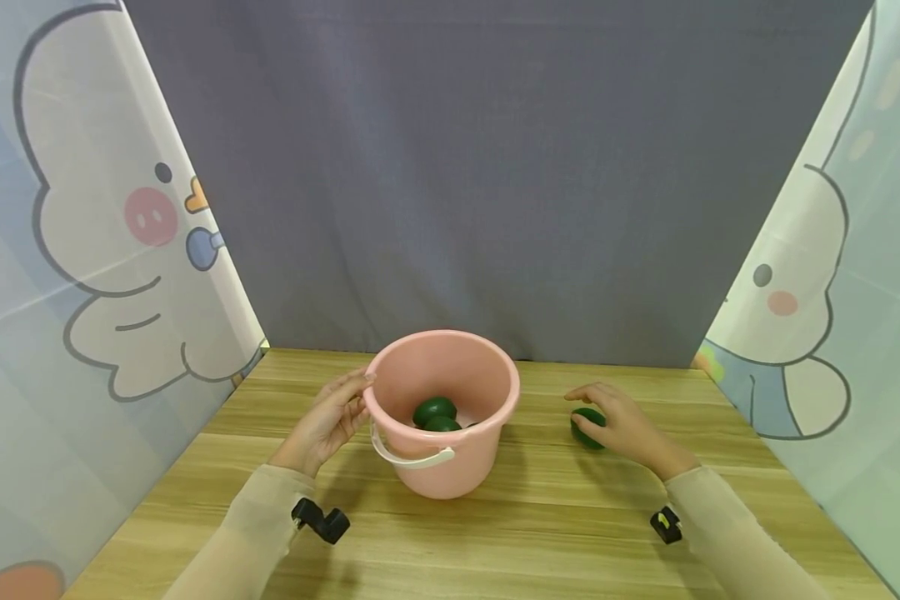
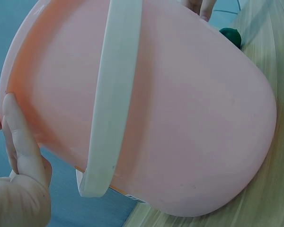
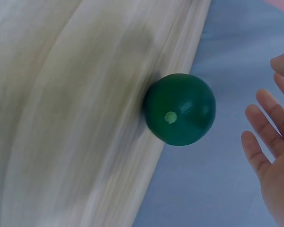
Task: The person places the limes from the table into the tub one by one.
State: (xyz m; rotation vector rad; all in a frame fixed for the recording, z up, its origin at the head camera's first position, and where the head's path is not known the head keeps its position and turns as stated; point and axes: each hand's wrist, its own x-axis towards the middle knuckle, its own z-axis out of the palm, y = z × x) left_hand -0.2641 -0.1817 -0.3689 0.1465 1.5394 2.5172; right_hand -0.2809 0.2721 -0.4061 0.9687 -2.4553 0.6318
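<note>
A pink bucket (image 1: pixel 450 477) stands upright on the wooden table, its white handle (image 1: pixel 412 461) hanging down at the front. My left hand (image 1: pixel 333 423) pinches the bucket's left rim, thumb over the edge and fingers along the outer wall (image 2: pixel 203 118). Inside lie dark green fruits (image 1: pixel 433 409), partly hidden by the front rim. To the right of the bucket, my right hand (image 1: pixel 621 423) hovers with fingers spread over another dark green fruit (image 1: pixel 587 442). The right wrist view shows a gap between that round, glossy fruit (image 3: pixel 181 109) and my fingers.
The wooden table (image 1: pixel 495 550) ends at a dark grey curtain (image 1: pixel 450 183) behind the bucket. Cartoon-printed sheets (image 1: pixel 120 250) hang along both sides. A small black device (image 1: pixel 321 520) sits at each wrist.
</note>
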